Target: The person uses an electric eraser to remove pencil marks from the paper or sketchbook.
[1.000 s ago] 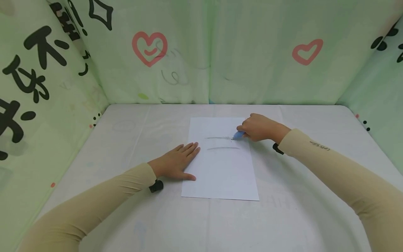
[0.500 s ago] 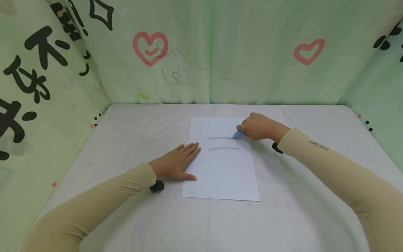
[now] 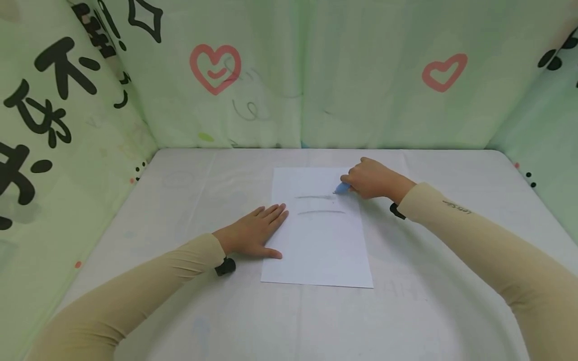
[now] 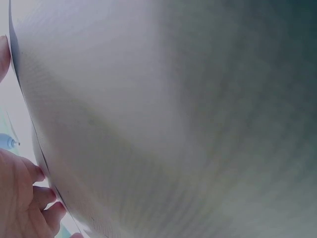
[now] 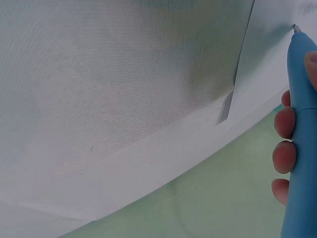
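Note:
A white sheet of paper (image 3: 318, 255) lies on the table with two grey strokes across its upper half. The upper stroke (image 3: 311, 197) looks smudged at its right end, with small dark specks just below. My left hand (image 3: 253, 232) rests flat on the sheet's left edge, fingers straight and thumb spread. My right hand (image 3: 374, 178) grips a blue, pen-shaped electric eraser (image 5: 302, 129), fingers curled round its thick body. Its narrow tip points down and left, close over the paper near the upper stroke's right end. The palm side of the right hand is hidden in the head view.
A white cloth covers the table (image 3: 207, 321). Green curtains (image 3: 361, 100) with hearts and black lettering enclose the back and both sides. A black wrist strap part (image 3: 226, 266) shows under the left cuff, another (image 3: 397, 211) under the right.
My right hand has shifted slightly up and away from me, lifting the eraser tip's position above the upper stroke's right end. My left hand and the paper stay in place.

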A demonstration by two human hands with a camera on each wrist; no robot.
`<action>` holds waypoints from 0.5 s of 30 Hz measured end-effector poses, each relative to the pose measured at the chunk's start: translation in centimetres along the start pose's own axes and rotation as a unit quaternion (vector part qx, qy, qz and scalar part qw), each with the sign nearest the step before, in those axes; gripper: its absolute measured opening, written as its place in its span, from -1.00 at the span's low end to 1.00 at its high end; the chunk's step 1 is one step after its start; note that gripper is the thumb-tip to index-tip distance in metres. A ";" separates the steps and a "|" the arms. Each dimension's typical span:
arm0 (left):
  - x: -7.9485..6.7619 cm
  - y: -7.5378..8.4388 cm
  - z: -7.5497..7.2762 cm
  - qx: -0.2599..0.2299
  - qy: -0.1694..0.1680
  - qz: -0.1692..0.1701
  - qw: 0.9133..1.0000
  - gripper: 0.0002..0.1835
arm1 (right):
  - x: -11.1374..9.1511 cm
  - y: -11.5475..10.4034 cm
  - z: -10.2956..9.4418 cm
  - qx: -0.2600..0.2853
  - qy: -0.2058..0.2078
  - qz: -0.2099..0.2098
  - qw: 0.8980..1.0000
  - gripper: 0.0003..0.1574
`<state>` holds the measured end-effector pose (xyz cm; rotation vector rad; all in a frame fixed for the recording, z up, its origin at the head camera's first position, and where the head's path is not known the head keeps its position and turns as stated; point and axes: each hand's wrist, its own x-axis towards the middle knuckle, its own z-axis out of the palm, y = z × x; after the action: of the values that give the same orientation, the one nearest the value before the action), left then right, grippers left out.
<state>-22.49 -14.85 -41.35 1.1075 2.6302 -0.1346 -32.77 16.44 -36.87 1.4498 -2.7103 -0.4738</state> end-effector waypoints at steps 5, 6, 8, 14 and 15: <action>0.0 0.0 0.0 0.005 0.003 0.000 1.000 0.08 | -0.4 -0.1 -0.1 0.008 0.000 -0.011 1.000 -0.90; 0.0 -0.1 0.0 0.005 0.003 -0.001 1.000 0.08 | -0.4 -0.1 -0.1 0.009 0.001 -0.014 1.000 -0.90; 0.0 -0.1 -0.1 0.004 0.002 -0.003 1.000 0.08 | -0.5 -0.2 -0.1 0.008 0.001 -0.017 1.000 -0.89; 0.0 0.0 -0.1 0.000 -0.003 -0.001 1.000 0.08 | -0.4 -0.2 0.0 0.009 0.009 -0.007 1.000 -0.86; 0.0 0.1 -0.1 -0.001 -0.002 0.000 1.000 0.08 | -0.4 -0.2 0.0 0.008 0.011 -0.005 1.000 -0.86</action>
<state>-22.51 -14.75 -41.23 1.1063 2.6255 -0.1337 -32.37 16.62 -36.92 1.4633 -2.6967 -0.4345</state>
